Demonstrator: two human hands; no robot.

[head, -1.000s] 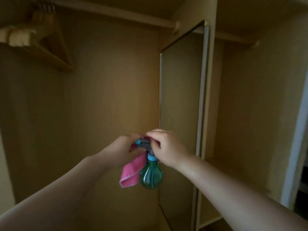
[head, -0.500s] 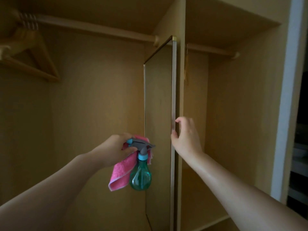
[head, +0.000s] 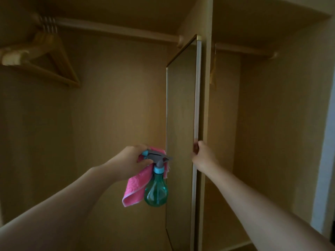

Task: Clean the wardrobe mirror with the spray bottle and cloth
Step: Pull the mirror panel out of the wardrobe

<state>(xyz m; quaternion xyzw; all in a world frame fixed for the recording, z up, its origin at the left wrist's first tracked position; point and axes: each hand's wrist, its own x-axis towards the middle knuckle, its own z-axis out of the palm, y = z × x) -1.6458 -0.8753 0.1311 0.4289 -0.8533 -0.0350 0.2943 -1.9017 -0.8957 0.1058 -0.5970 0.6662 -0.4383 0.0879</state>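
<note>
Upper left of the frame: wooden hangers (head: 45,57) are hung together on a rail (head: 108,30), close against the left wall. To their right, the left compartment is seen as an open bay backed by a plain panel (head: 117,105).

Lower centre: the left hand (head: 129,161) is clenched around the grey trigger head of a spray bottle (head: 156,180), and a pink cloth (head: 135,187) is grasped in the same hand. The cloth is draped below the hand, touching the bottle's left side. The bottle's green body is hung just in front of the mirror's lower left edge.

Centre: the mirror (head: 181,124) is shown tall, narrow and nearly edge-on, with its pale outer edge lying just beside the upright divider (head: 206,87).

Right of centre: the mirror's outer edge is grasped by the right hand (head: 204,156) at about mid-height, with fingers (head: 195,147) curled round onto the glass side.

Right: a second bay is seen beyond the divider, with a shorter rail (head: 244,49) across its top and a pale vertical frame (head: 324,142) at the frame's right margin.
</note>
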